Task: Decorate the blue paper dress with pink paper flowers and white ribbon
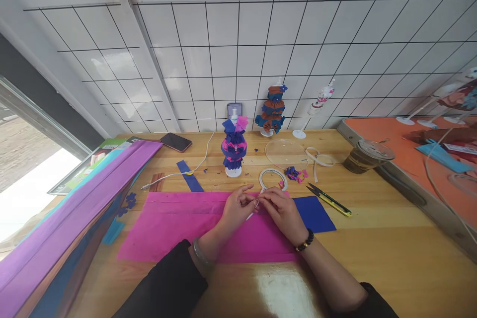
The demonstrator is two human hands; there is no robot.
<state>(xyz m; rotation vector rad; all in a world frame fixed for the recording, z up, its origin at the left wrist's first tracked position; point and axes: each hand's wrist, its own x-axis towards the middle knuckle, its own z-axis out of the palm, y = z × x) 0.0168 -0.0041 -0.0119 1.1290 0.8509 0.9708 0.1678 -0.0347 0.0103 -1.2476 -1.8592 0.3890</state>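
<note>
Both of my hands meet over a sheet of bright pink crepe paper (171,226) lying flat on the table. My left hand (238,207) pinches one part of a narrow strip of white tape (249,216) between thumb and finger. Right beside it, my right hand (283,208) pinches the same strip, its fingertips nearly touching the left ones. A white tape roll (262,179) lies just behind my right hand, partly covered by it. Dark blue paper (315,213) shows to the right of the pink sheet. Black-and-yellow thread snips (330,199) rest farther right.
A doll form in blue and pink paper (234,146) stands behind my hands. Another in brown and blue (273,109) is by the tiled wall. A lidded cup (367,156) stands right, a phone (176,142) back left. Long purple paper (85,208) covers the left side.
</note>
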